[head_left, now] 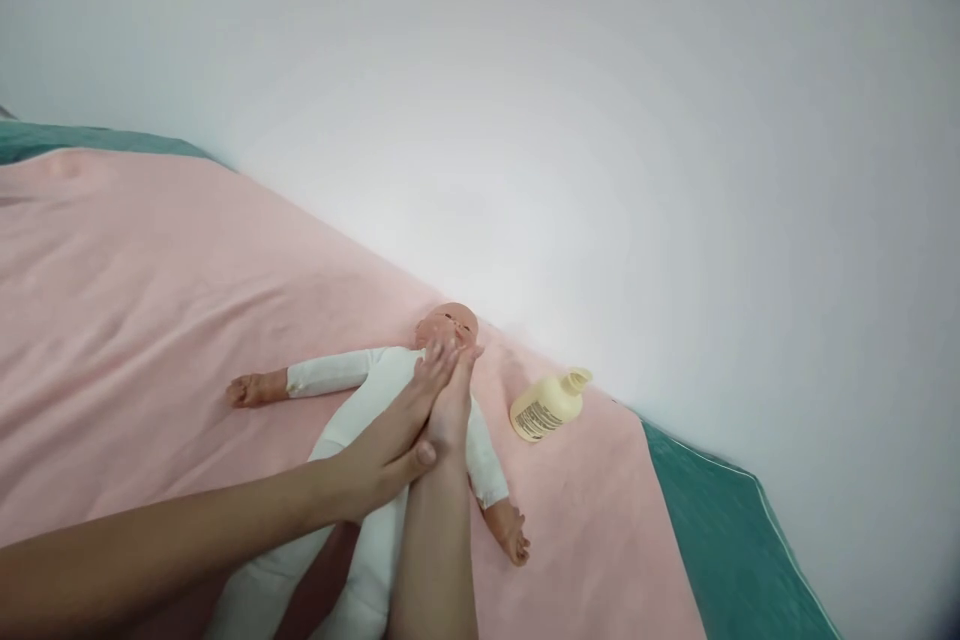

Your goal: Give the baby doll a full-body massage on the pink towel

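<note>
A baby doll (381, 386) with a white cloth body lies on its back, arms spread to both sides. Above its chest, my left hand (394, 430) lies flat against my right hand (452, 402), palm to palm. The fingers of both hands are stretched out towards the doll's head (454, 318) and cover the lower part of its face in this view. Neither hand shows anything held; the space between the palms is hidden. Whether the hands touch the doll, I cannot tell. To the right, a pale yellow bottle (546, 408) with printed text stands beside the doll.
A wrinkled pink sheet (172, 320) lies under the doll and the bottle. Teal fabric (724, 510) shows at its right edge and at the far left. A pale wall (637, 120) rises right behind the doll's head and the bottle.
</note>
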